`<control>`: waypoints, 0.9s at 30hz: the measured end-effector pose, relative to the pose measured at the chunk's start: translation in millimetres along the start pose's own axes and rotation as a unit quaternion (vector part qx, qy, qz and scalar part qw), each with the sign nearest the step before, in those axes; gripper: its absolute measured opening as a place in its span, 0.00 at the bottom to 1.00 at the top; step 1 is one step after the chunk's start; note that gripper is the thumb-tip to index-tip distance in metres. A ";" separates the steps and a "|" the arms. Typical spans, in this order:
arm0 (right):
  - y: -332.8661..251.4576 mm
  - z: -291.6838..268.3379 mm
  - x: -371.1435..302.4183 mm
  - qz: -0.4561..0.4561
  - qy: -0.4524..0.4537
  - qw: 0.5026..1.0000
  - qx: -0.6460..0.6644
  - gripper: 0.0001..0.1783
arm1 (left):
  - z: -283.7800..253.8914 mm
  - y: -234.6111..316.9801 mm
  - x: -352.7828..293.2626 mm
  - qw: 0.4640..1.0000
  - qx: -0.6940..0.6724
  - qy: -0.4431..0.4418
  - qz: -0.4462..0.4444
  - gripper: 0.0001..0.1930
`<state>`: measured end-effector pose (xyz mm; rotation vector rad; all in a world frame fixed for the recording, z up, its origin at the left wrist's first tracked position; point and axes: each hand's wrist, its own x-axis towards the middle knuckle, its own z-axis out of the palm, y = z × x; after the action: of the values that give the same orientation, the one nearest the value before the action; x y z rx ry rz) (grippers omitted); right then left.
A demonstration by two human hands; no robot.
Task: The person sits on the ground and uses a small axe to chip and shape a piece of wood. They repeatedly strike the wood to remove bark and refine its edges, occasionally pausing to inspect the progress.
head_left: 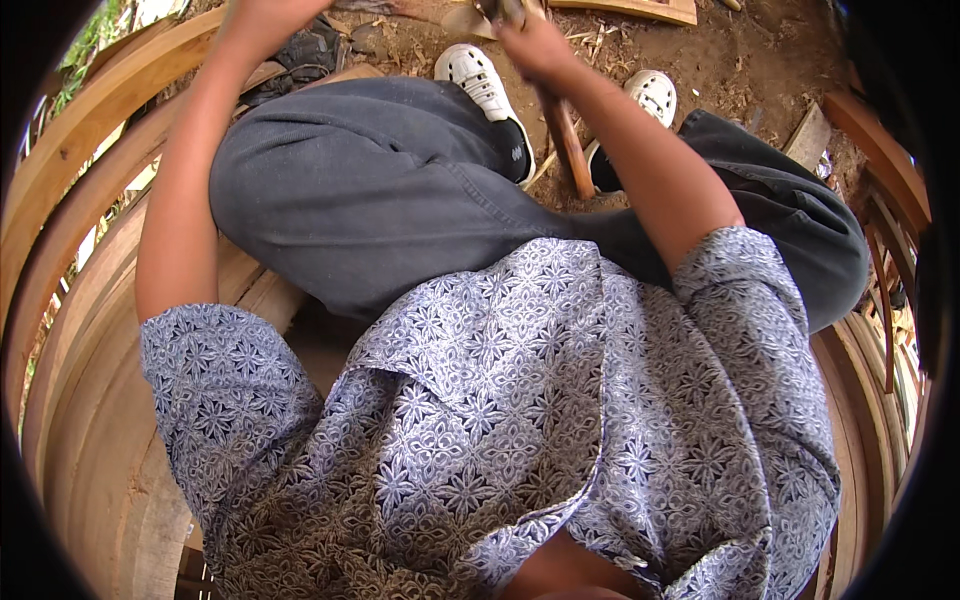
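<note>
My right hand (535, 45) is closed at the top of the picture, around the upper part of a wooden-handled tool. The tool's brown handle (567, 150) slants down below my fist, its lower end between my shoes. Dull metal shows at the top beside my fingers, partly cut off by the picture's edge, so the kind of tool is unclear. My left hand (270, 14) reaches to the top edge at the left, and its fingers lie mostly out of the picture. A dark, crumpled item (310, 50) lies just below and right of it.
I sit with knees spread, white clogs (478, 82) on brown soil (740, 60) strewn with wood chips. Curved timber pieces (100, 130) stand at my left, with more wooden members (880, 160) at my right. A pale wooden frame (640, 8) lies at the top.
</note>
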<state>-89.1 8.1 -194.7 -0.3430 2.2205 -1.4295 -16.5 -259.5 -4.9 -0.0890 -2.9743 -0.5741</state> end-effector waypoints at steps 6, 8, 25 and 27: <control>0.3 -9.5 8.0 0.196 -0.087 0.970 0.110 0.19 | 2.2 12.9 -8.7 0.984 -0.073 -0.051 -0.157 0.13; -20.8 -22.2 19.0 0.087 -0.022 0.995 0.048 0.16 | 3.5 8.9 -5.5 0.992 -0.050 -0.040 -0.107 0.12; -59.6 -20.1 14.3 -0.049 0.015 0.984 0.169 0.14 | 6.9 3.4 -8.1 0.999 -0.010 -0.008 -0.043 0.13; -53.4 -16.4 10.0 0.021 -0.044 0.994 0.100 0.14 | 1.4 7.7 -3.5 0.999 -0.014 -0.008 -0.043 0.13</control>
<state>-108.5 -6.2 -143.2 -0.2829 1.9829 -1.5666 -12.6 -252.0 -3.7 0.0308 -2.9981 -0.6290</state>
